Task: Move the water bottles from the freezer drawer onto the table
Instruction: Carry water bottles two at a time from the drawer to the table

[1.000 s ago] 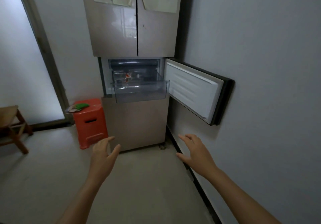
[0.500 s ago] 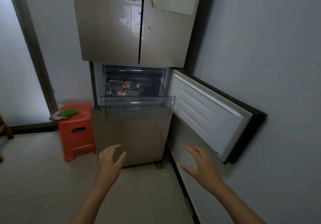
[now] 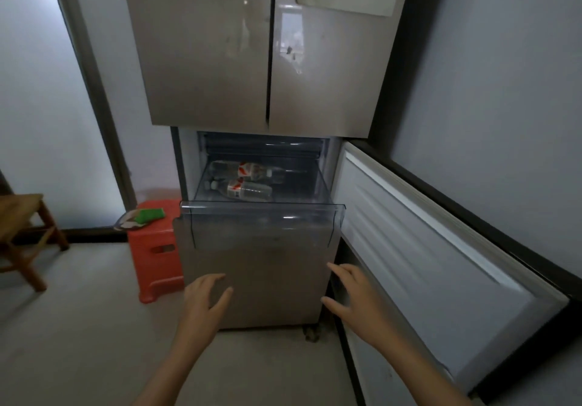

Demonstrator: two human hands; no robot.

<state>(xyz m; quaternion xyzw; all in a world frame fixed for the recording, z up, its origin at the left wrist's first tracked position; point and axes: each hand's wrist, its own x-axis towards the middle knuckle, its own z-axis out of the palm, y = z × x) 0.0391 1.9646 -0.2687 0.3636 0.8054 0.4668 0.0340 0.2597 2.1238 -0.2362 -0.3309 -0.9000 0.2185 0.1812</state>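
Now | both hands: left (image 3: 204, 300), right (image 3: 352, 298) spread, empty | bottles (image 3: 245, 180) in drawer (image 3: 264, 226)

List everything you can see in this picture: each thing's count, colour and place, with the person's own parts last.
water bottles: 2, clear with red-and-white labels, lying in the drawer
freezer drawer: 1, clear plastic, pulled out
freezer door: 1, white inside, swung open to the right
upper fridge doors: 2, beige, shut
stool: 1, red, left of fridge
green packet: 1, on the stool
wooden chair: 1, brown, far left
left hand: 1, open, empty, below drawer
right hand: 1, open, empty
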